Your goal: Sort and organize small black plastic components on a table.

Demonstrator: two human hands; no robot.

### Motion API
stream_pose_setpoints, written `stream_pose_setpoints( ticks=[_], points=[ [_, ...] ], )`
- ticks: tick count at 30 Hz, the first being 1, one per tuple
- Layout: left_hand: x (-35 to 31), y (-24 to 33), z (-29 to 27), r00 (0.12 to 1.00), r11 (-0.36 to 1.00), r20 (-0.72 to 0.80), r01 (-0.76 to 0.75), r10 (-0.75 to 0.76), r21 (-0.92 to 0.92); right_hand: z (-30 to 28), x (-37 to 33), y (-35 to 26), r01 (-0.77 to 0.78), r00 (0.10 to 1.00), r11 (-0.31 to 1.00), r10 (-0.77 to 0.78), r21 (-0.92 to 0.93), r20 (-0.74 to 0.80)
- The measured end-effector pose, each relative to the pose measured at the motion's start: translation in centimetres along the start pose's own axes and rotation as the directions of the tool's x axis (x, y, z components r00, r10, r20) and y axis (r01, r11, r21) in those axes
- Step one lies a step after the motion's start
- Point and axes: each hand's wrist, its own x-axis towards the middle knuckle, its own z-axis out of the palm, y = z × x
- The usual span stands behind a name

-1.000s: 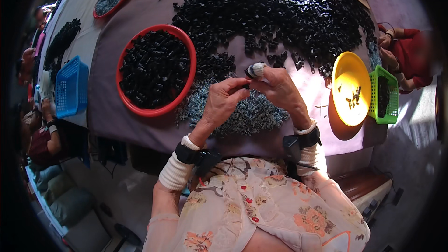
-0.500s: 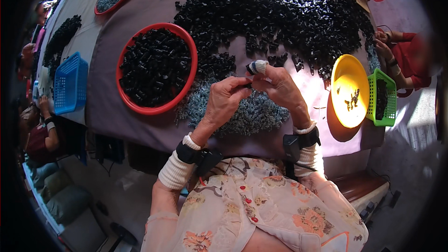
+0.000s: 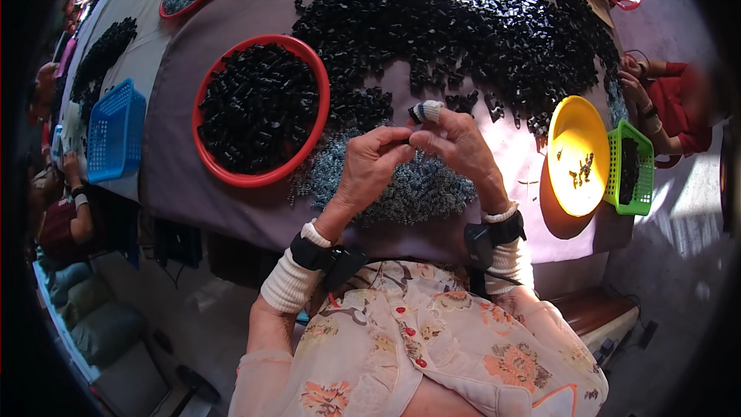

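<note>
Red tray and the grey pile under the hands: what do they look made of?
The red tray looks like moulded plastic: even glossy colour, thin rolled rim. The grey pile looks like small metal pieces, perhaps springs or screws: dull bluish-grey with tiny glints. Too small to tell which.

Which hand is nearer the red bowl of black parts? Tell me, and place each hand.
Left. The left hand is just right of the red bowl, close to its rim. The right hand lies farther right, beyond the left hand, fingertips meeting it.
</note>
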Motion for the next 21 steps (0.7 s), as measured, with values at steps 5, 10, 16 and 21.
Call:
stream_pose_setpoints(
  ticks=[5,10,16,21],
  points=[
    [0.5,0.6,-1.4,0.999,0.999,0.001,0.039,-0.039,0.010,0.0,3.3,2.5,0.299,0.904,0.850,-0.398,-0.433,-0.155],
    [0.4,1.1,-2.7,0.990,0.993,-0.127,0.045,-0.059,-0.112,1.1,6.2,3.0,0.241,0.940,0.577,-0.339,-0.780,0.039],
    [0.5,1.3,-2.8,0.981,0.982,-0.160,0.080,-0.107,-0.169,1.7,6.9,4.4,0.321,0.905,0.437,-0.403,-0.840,0.136],
    [0.8,1.4,-2.9,0.978,0.973,-0.153,0.113,-0.145,-0.200,0.7,5.9,3.4,0.259,0.939,0.505,-0.333,-0.823,0.091]
  ],
)
